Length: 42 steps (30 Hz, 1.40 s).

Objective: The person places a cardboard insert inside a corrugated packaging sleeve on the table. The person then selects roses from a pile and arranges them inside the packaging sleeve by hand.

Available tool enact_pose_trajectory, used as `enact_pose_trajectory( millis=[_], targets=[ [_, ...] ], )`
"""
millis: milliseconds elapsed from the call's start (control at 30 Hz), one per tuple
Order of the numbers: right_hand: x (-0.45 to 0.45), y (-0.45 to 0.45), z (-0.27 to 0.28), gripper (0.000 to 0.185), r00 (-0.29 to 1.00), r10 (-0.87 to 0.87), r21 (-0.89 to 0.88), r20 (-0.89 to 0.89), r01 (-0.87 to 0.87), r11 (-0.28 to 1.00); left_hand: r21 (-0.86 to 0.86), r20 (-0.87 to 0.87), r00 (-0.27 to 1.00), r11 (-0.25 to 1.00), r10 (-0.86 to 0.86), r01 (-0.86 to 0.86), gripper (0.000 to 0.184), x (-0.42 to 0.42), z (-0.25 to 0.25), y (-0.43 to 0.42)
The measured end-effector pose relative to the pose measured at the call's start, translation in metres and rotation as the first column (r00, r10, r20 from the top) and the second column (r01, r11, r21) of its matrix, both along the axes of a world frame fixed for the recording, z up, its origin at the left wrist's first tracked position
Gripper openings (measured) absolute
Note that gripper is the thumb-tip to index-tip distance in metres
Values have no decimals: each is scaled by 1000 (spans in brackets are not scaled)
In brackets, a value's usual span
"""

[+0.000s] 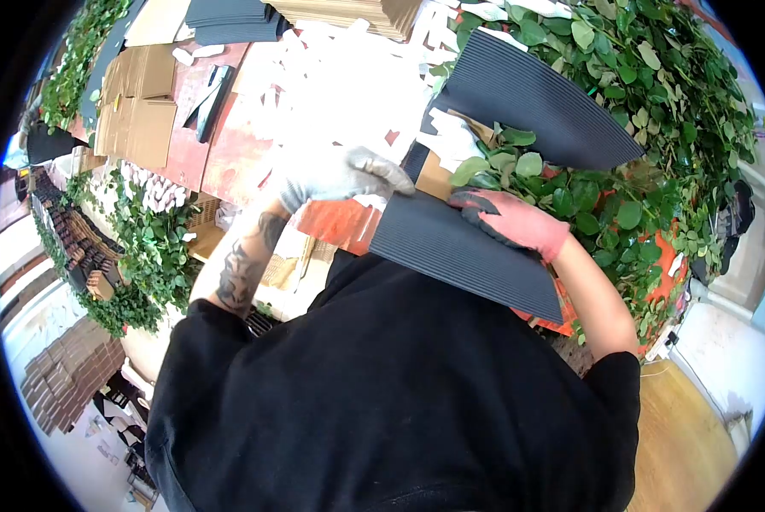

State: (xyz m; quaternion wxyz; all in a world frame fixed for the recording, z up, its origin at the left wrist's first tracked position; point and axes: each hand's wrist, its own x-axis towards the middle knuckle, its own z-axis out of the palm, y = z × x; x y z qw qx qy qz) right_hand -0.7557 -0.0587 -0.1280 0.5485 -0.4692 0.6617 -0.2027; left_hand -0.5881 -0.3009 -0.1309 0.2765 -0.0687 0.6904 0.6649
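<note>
A dark corrugated sheet (464,256) lies open at the table's near edge, its other dark flap (528,102) spread out behind. Between the two parts are a brown cardboard strip (435,177) and leafy green stems (519,162). My right hand (515,222), in a pink glove with dark fingers, rests on the near part's upper edge, fingers pressed together around the edge. My left hand (348,177), in a whitish-grey glove, is at the near part's upper left corner, its fingertips touching or close to it. Whether that hand pinches anything cannot be made out.
White paper pieces (340,94) cover the table's middle. Flat brown cardboard (139,111) and a dark stapler-like tool (212,102) lie at left. Stacked dark sheets (233,19) stand at the back. Piled foliage (681,111) fills the right side.
</note>
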Motion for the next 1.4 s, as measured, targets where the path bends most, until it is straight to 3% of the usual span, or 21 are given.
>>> enact_pose_trajectory(
  millis=[67, 100, 133, 167, 200, 267, 333, 400, 500, 567, 600, 633, 767, 833, 1167, 1400],
  targets=[
    [3, 1, 20, 35, 998, 45, 17, -41, -44, 999, 6, -73, 986, 989, -147, 148, 31, -13, -15, -4],
    [7, 4, 26, 35, 968, -151, -240, -202, 101, 966, -19, -137, 978, 987, -159, 157, 27, -18, -21, -2],
    [8, 4, 32, 35, 880, -368, -498, -301, 185, 847, -12, -137, 979, 988, -153, 153, 27, -20, -26, 5],
    [4, -7, 37, 39, 846, -399, -563, -352, 149, 813, -200, -209, 959, 969, -190, 148, 26, -25, -30, 11],
    [0, -10, 36, 39, 847, -393, -562, -358, 140, 815, -382, -272, 932, 916, -238, 122, 27, -30, -31, 16],
    [-6, -14, 27, 41, 633, -294, -333, -716, 59, 941, -452, -252, 919, 876, -304, 166, 29, -37, -28, 23],
    [-19, -7, 3, 41, 649, -259, -302, -715, 46, 952, -549, -144, 912, 798, -383, 248, 28, -34, -35, 27],
    [-25, -2, -14, 42, 698, -210, -168, -685, 129, 977, -505, -112, 941, 834, -319, 222, 28, -31, -33, 29],
    [-25, -2, -29, 43, 676, -169, -111, -717, 129, 985, -613, -46, 951, 760, -306, 215, 29, -28, -36, 34],
    [-24, -4, -34, 44, 648, -153, -98, -746, 120, 988, -558, 3, 966, 801, -260, 217, 29, -27, -36, 32],
    [-24, -3, -36, 44, 683, -248, -167, -687, 183, 969, -510, 48, 971, 830, -235, 226, 30, -27, -35, 31],
    [-25, -4, -37, 44, 706, -340, -232, -621, 249, 940, -504, 52, 974, 836, -219, 215, 30, -26, -34, 32],
    [-28, -4, -37, 43, 757, -335, -252, -561, 229, 940, -526, 12, 980, 833, -198, 175, 31, -23, -32, 34],
    [-26, -3, -40, 42, 755, -421, -312, -502, 296, 903, -498, 57, 988, 854, -142, 151, 32, -22, -30, 35],
    [-24, 0, -43, 42, 730, -416, -327, -542, 272, 905, -516, -9, 993, 851, -117, 96, 33, -18, -30, 35],
    [-20, -8, -33, 43, 771, -382, -242, -510, 298, 924, -513, -6, 993, 853, -118, 99, 33, -19, -27, 35]
  ],
)
